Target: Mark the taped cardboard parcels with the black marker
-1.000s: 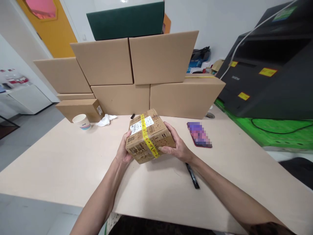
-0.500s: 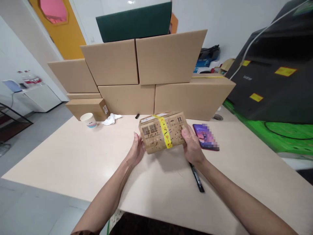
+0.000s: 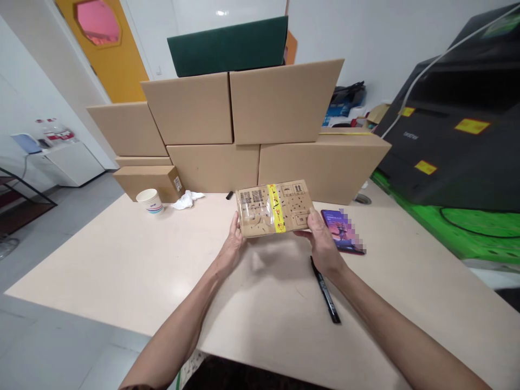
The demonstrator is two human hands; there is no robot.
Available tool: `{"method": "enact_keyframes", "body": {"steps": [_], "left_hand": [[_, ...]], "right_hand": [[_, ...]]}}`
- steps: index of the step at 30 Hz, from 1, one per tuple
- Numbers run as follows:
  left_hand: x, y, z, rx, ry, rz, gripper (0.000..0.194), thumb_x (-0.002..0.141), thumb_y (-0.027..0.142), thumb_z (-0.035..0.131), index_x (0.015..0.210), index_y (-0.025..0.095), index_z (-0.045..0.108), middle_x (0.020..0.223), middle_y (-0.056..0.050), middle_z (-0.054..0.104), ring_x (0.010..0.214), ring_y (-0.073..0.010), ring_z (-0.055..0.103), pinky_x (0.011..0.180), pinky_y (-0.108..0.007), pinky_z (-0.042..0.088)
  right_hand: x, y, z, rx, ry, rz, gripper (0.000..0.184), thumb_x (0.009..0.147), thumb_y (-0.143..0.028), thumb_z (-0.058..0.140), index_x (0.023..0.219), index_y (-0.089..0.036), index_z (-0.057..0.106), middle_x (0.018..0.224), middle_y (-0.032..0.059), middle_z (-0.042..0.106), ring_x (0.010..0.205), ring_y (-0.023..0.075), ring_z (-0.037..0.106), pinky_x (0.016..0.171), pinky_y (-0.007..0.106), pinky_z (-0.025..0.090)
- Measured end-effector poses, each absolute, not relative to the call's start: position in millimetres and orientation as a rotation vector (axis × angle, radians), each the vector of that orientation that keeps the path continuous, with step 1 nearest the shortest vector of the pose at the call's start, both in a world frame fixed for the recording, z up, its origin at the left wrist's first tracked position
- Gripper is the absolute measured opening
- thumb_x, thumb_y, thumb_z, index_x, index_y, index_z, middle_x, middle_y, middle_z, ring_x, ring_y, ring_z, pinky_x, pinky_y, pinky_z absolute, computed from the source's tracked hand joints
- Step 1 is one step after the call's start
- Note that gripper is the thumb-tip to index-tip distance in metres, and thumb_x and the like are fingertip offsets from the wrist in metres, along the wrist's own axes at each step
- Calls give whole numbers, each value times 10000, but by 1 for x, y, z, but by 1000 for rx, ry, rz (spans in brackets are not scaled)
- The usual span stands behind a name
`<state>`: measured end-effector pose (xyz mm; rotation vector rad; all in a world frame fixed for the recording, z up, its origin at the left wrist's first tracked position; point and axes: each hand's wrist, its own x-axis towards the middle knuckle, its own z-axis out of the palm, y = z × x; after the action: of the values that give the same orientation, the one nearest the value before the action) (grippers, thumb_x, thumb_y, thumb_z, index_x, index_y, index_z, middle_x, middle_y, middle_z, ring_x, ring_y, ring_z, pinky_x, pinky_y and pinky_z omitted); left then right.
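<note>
A small cardboard box (image 3: 260, 212) with printed marks and a band of yellow tape is held up over the table between both my hands. My left hand (image 3: 234, 238) grips its left end, with some fingers hidden behind. At the other end, my right hand (image 3: 323, 241) is closed on the lower right corner, thumb on the printed face and a finger underneath. Below my right hand a black marker (image 3: 326, 295) lies on the table. Just right of that hand is a phone (image 3: 343, 232) with its screen lit and partly pixelated.
Large cardboard boxes (image 3: 195, 111) are stacked along the table's back, a dark green box (image 3: 229, 47) on top. A paper cup (image 3: 150, 201), crumpled tissue (image 3: 188, 199) and small black cap (image 3: 229, 195) stand before them. Black equipment (image 3: 434, 135) fills the right side.
My hands have tipped the small box so its printed, taped face shows more squarely and its upper side is no longer seen. The view has shifted slightly.
</note>
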<state>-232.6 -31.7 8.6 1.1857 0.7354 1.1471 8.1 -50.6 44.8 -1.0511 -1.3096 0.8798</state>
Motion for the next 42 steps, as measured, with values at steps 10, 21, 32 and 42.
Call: {"method": "enact_keyframes", "body": {"steps": [10, 21, 32, 42], "left_hand": [[-247, -27, 12, 1662, 854, 1202, 1401, 619, 899, 743, 1686, 318, 46, 1792, -142, 10, 1652, -439, 40, 1332, -640, 104], [-265, -14, 11, 2038, 1071, 1117, 1543, 569, 654, 939, 1690, 317, -67, 1725, -212, 176, 1572, -559, 177, 1223, -834, 184], [-273, -2, 45, 2231, 800, 985, 1476, 644, 508, 934, 1675, 333, -108, 1768, -198, 34, 1609, -504, 161, 1264, -705, 278], [-276, -7, 36, 2192, 807, 1171, 1332, 605, 476, 956, 1635, 331, 125, 1653, -211, 291, 1424, -437, 492, 1148, -631, 464]], "right_hand": [[0, -53, 50, -1062, -1367, 911, 579, 1016, -667, 456, 1461, -308, 543, 1453, 93, 647, 1311, 297, 626, 1088, 517, 564], [2, -67, 52, -1018, -1395, 1002, 589, 1015, -637, 513, 1505, -310, 518, 1525, 87, 610, 1363, 299, 602, 1125, 502, 532], [10, -81, 47, -990, -1413, 1005, 629, 1016, -594, 545, 1555, -281, 463, 1574, 98, 566, 1460, 287, 520, 1220, 475, 424], [73, -95, 22, -1267, -2004, 361, 404, 1081, -335, 414, 1395, -198, 627, 1212, 156, 734, 1090, 282, 715, 919, 439, 598]]}}
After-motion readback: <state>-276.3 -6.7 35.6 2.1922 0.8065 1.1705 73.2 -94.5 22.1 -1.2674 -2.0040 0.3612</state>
